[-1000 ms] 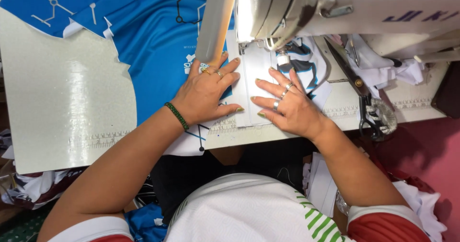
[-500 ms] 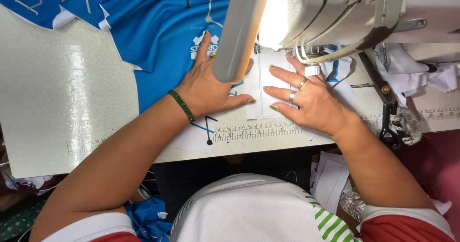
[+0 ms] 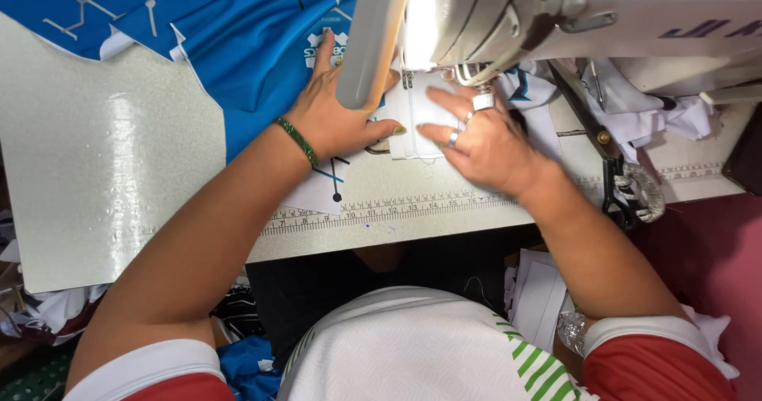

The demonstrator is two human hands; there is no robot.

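My left hand (image 3: 337, 115) lies flat on blue printed fabric (image 3: 238, 44), fingers spread, thumb on a small white cloth piece (image 3: 413, 123). A green band circles that wrist. My right hand (image 3: 484, 139), with rings on two fingers, presses flat on the same white piece just below the sewing machine head (image 3: 508, 12). A lit lamp on the machine shines on the cloth between both hands. The needle area is partly hidden by the machine's arm.
The pale sewing table (image 3: 103, 163) has a printed ruler strip (image 3: 381, 210) along its front edge. Black-handled scissors (image 3: 615, 171) lie at the right beside white fabric scraps (image 3: 651, 107). More cloth pieces hang under the table near my lap.
Both hands slid the white piece and blue fabric further up under the machine head. The view shifted slightly, and my right fingers now sit closer to the needle.
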